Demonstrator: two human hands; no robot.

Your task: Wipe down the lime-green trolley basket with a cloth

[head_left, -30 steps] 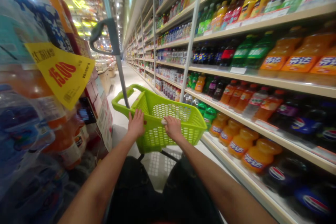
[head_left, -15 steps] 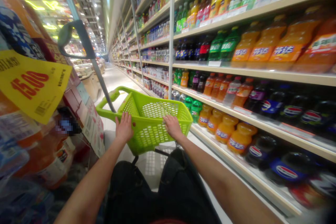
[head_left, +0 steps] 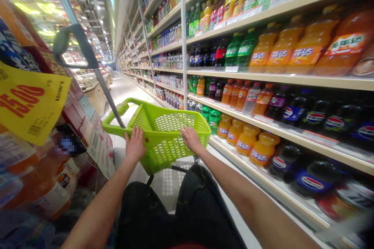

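Observation:
A bright green rolling shopping basket [head_left: 166,149] with perforated sides stands on the floor just ahead of my knees. At its near rim, my left hand [head_left: 135,144] is closed over the left part, fingers pointing forward and thumb apart. My right hand [head_left: 191,140] grips the same rim farther right, its fingers bent over the edge. From the basket's left end rises a long grey pull handle [head_left: 106,89] with a looped grip. The part of the basket interior that shows holds no goods.
Drink shelves [head_left: 280,79] line the right side, with orange soda bottles [head_left: 264,148] on the lowest level. Stacked goods with a yellow price sign [head_left: 30,101] stand close on the left. A pale aisle floor [head_left: 125,85] runs ahead between them.
The view has turned slightly to the right, so the shelves and basket sit a little farther left. Both hands stay on the basket rim.

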